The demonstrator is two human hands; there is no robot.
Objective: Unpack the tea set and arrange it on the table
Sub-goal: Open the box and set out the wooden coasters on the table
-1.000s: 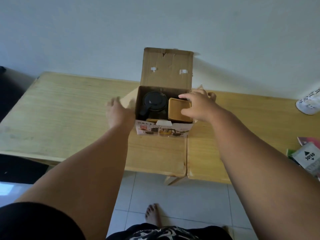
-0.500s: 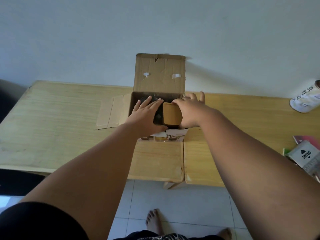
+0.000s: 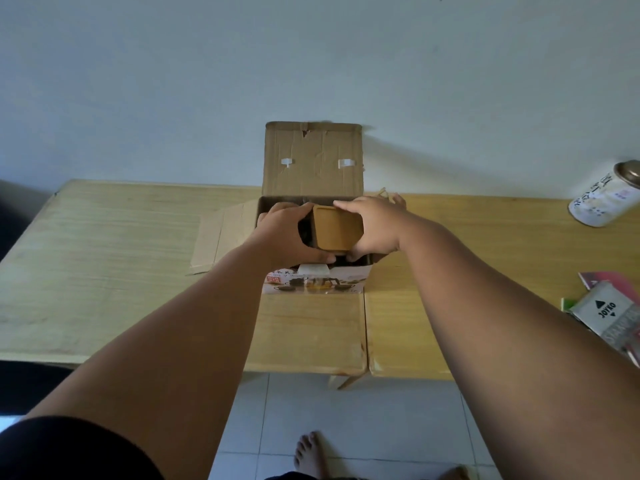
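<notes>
An open cardboard box stands on the wooden table, its lid flap upright against the wall. A small brown inner box rises partly out of it, tilted. My right hand grips its right side. My left hand holds its left side, thumb at the near edge. The dark teapot beside the inner box is mostly hidden by my left hand.
A side flap of the cardboard box lies flat on the table to the left. A white tin can lies at the far right. A packet marked JOYKO and coloured papers sit at the right edge. My bare foot is on the tiled floor.
My left hand moved from the box's left outer side into the box onto the brown inner box. Both hands have lifted that inner box partly out.
</notes>
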